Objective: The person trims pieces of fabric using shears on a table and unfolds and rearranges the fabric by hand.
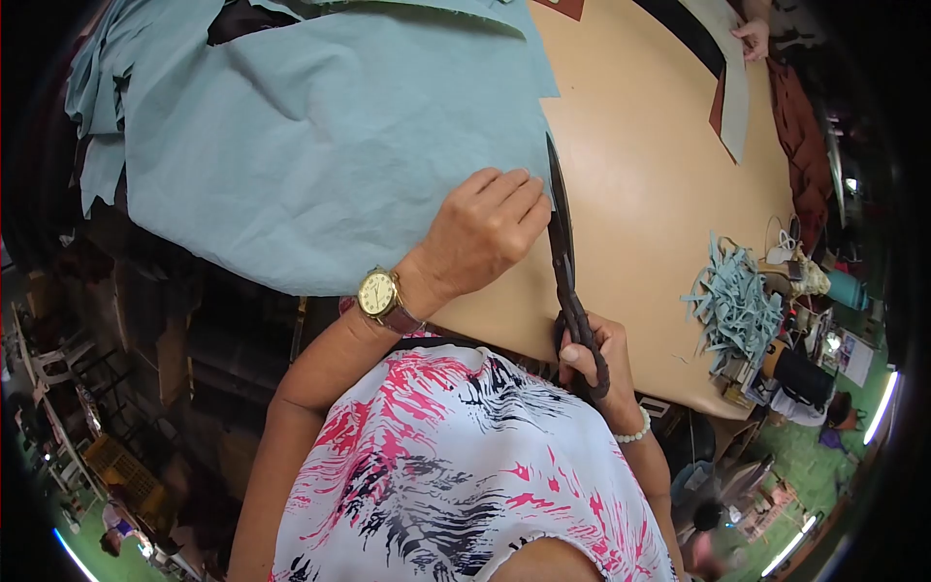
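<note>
A large sheet of light blue-green fabric (339,126) spreads over the table's left side and hangs past its front edge. My left hand (490,228), with a watch on its wrist, rests on the fabric near its right edge, fingers curled and closed on the cloth. Long dark scissors (562,247) are held in my right hand (596,359), thumb and fingers around the handles. The blades point away from me along the fabric's right edge, just beside my left fingers. How far the blades are apart is hard to see.
Blue-green fabric scraps (737,306) are heaped at the tan table's (650,242) right corner, beside a turquoise container (847,289). Another person's hand (753,39) holds a pale strip (732,107) at the far right. Brown fabric (803,136) hangs over the right edge.
</note>
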`<state>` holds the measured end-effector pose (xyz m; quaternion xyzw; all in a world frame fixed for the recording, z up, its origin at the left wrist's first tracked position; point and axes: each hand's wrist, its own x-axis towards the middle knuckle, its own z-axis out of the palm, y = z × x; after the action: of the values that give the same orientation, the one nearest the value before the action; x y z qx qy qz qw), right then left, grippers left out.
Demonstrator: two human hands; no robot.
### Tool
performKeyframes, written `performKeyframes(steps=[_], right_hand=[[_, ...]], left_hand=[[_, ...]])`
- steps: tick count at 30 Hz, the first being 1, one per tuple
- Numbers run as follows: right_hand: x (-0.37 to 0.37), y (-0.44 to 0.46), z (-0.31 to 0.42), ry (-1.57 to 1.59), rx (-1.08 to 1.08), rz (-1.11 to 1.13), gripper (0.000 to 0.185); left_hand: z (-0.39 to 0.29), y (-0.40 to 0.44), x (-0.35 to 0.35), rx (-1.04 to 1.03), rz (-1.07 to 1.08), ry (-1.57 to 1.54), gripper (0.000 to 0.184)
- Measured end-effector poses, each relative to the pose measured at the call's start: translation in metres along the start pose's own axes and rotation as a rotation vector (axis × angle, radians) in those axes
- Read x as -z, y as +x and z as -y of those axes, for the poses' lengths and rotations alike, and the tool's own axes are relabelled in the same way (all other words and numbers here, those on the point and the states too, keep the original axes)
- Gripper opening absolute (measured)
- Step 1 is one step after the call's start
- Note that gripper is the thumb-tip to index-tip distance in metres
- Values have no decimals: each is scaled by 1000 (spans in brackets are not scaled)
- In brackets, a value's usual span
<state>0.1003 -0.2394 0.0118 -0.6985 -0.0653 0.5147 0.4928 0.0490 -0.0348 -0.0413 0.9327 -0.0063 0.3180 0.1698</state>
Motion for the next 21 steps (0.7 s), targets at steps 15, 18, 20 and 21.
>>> performKeyframes(steps=[15,18,20,21], right_hand=[[-9,7,-5,9,46,-31,30],[-8,7,-6,-82,33,-25,48],[-9,6,-7,-14,29,-28,33],[-9,6,-7,21,27,-30,26]], left_hand=[[-7,-4,1,-12,12,-25,17],[-7,-5,2,-11,24,-26,17],[-6,-6,1,-8,31,-29,17],[-6,-6,1,-9,29,-29,17]])
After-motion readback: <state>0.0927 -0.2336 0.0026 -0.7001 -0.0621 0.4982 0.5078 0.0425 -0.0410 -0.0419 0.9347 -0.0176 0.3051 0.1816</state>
